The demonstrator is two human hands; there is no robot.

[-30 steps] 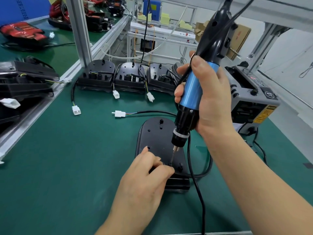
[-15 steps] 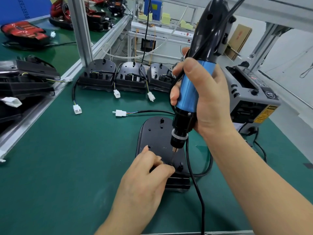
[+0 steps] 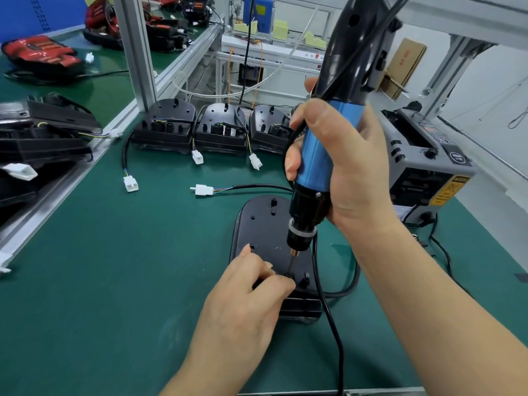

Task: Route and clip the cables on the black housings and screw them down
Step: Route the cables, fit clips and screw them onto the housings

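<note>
A black housing [image 3: 264,230] lies flat on the green mat in front of me. Its black cable [image 3: 257,186] runs left to a white connector [image 3: 202,190]. My right hand [image 3: 351,167] grips a blue and black electric screwdriver [image 3: 317,155] held upright, its bit touching the housing's near end. My left hand [image 3: 248,298] rests on the housing's near edge, fingers curled and pinching something small right beside the bit tip; what it pinches is hidden.
Three more black housings [image 3: 165,127] with cables and white connectors [image 3: 131,184] stand in a row at the back. A grey tape dispenser [image 3: 423,158] sits at right. Stacked black parts [image 3: 43,132] lie left beyond the aluminium rail. The screwdriver cord [image 3: 331,324] hangs across the mat.
The screwdriver and my right hand have shifted slightly left and tilted more upright over the housing. My left hand has stayed by the bit tip.
</note>
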